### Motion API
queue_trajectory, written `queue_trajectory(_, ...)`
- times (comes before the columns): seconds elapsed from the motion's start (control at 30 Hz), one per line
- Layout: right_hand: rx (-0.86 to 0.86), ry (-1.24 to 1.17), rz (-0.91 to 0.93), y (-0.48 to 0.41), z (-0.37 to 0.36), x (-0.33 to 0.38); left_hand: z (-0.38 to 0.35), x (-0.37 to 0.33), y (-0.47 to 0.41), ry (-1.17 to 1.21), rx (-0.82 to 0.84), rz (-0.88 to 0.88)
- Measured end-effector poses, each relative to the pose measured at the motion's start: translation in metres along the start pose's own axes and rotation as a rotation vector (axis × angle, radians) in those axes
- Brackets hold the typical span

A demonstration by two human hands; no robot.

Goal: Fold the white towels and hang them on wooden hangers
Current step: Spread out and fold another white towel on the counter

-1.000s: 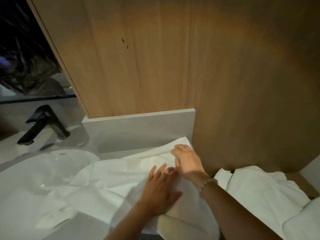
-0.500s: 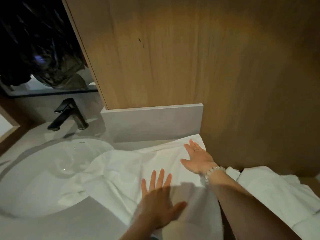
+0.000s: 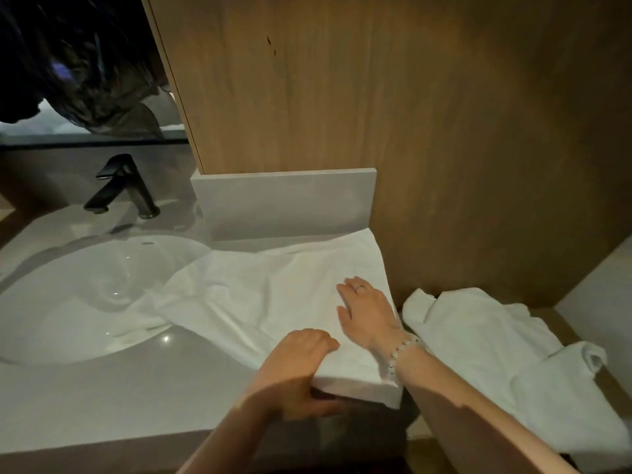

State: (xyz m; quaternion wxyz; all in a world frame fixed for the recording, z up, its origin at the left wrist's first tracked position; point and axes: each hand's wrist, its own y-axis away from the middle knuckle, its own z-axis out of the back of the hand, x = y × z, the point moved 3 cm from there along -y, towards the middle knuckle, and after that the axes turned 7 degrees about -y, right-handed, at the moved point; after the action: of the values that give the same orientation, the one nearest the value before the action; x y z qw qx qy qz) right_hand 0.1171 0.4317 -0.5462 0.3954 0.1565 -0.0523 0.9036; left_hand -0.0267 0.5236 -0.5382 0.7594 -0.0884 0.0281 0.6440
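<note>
Whereas the left hand (image 3: 301, 367) lay flat with spread fingers half a second ago, it now grips the near edge of the white towel (image 3: 260, 295). Its fingers curl over the top of the doubled edge and the thumb sits beneath it. The right hand (image 3: 366, 309) has drawn back from the far right corner of the towel toward the left hand. It rests palm down on the cloth, fingers straight and holding nothing. One finger carries a ring, and a beaded bracelet (image 3: 400, 352) circles the wrist.

The towel is soft, matte cloth. Its right part is doubled into a thick layer with a straight near edge, lying at the front right corner of the bench (image 3: 102, 398). Its left part is creased and rumpled and trails into the sink (image 3: 68, 302).

The bench is smooth grey stone-like material with small glossy highlights. The sink is a white oval bowl. A black, angular faucet (image 3: 123, 189) stands behind it. A plain grey backsplash (image 3: 284, 200) stands at the rear of the bench against a wood-grain panel (image 3: 376, 97).

To the right, apart from the first towel, a heap of white towels (image 3: 478, 343) lies on a lower wooden shelf (image 3: 576, 325).
</note>
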Motion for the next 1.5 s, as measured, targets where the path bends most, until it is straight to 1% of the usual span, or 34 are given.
queue_trajectory(0.07, 0.002, -0.016, -0.014, 0.008, 0.002, -0.01, -0.006, -0.001, 0.009, -0.035, -0.021, -0.015)
queue_trajectory(0.17, 0.069, -0.055, -0.032, 0.016, 0.001, -0.024, -0.008, -0.008, 0.015, -0.107, -0.152, 0.002)
queue_trajectory(0.3, 0.114, -0.115, -0.022, 0.021, -0.005, -0.029, -0.011, -0.015, 0.014, -0.128, -0.285, 0.032)
queue_trajectory(0.37, 0.141, -0.114, -0.02, 0.023, -0.006, -0.032, -0.01, -0.019, 0.014, -0.163, -0.301, 0.038)
queue_trajectory(0.4, 0.157, -0.113, -0.016, 0.023, -0.005, -0.033, -0.009, -0.022, 0.014, -0.188, -0.291, 0.012)
queue_trajectory(0.5, 0.19, -0.119, -0.011, 0.023, -0.002, -0.038, -0.008, -0.029, 0.016, -0.242, -0.188, -0.081)
queue_trajectory(0.57, 0.204, -0.122, -0.008, 0.022, -0.001, -0.039, -0.008, -0.03, 0.018, -0.278, -0.21, -0.114)
queue_trajectory(0.63, 0.211, -0.134, -0.019, 0.019, 0.002, -0.039, -0.005, -0.031, 0.015, -0.266, -0.331, -0.07)
queue_trajectory(0.7, 0.221, -0.164, -0.043, 0.012, 0.011, -0.038, 0.007, -0.035, 0.003, -0.178, -0.461, 0.05)
queue_trajectory(0.77, 0.246, -0.244, -0.101, 0.001, 0.021, -0.038, 0.023, -0.036, -0.016, -0.062, -0.514, 0.165)
queue_trajectory(0.8, 0.261, -0.325, -0.151, -0.003, 0.025, -0.039, 0.029, -0.034, -0.028, -0.025, -0.504, 0.212)
queue_trajectory(0.87, 0.275, -0.576, -0.256, -0.011, 0.033, -0.043, 0.041, -0.027, -0.05, 0.017, -0.453, 0.269)
queue_trajectory(0.93, 0.229, -0.786, -0.309, -0.016, 0.043, -0.05, 0.05, -0.018, -0.067, 0.054, -0.458, 0.295)
queue_trajectory(0.97, 0.192, -0.835, -0.327, -0.019, 0.049, -0.054, 0.054, -0.013, -0.074, 0.067, -0.477, 0.305)
queue_trajectory(1.03, 0.135, -0.853, -0.371, -0.026, 0.056, -0.065, 0.059, -0.002, -0.087, 0.091, -0.499, 0.322)
queue_trajectory(1.13, 0.094, -0.937, -0.427, -0.041, 0.061, -0.076, 0.061, 0.014, -0.11, 0.065, -0.46, 0.326)
queue_trajectory(1.23, 0.131, -0.917, -0.49, -0.061, 0.057, -0.079, 0.062, 0.034, -0.136, 0.025, -0.424, 0.334)
queue_trajectory(1.37, 0.184, -0.894, -0.569, -0.073, 0.059, -0.082, 0.064, 0.06, -0.169, 0.102, -0.372, 0.346)
queue_trajectory(1.43, 0.197, -0.899, -0.605, -0.079, 0.06, -0.084, 0.059, 0.072, -0.184, 0.112, -0.298, 0.347)
queue_trajectory(1.5, 0.169, -0.868, -0.642, -0.084, 0.062, -0.084, 0.048, 0.083, -0.197, 0.123, -0.221, 0.352)
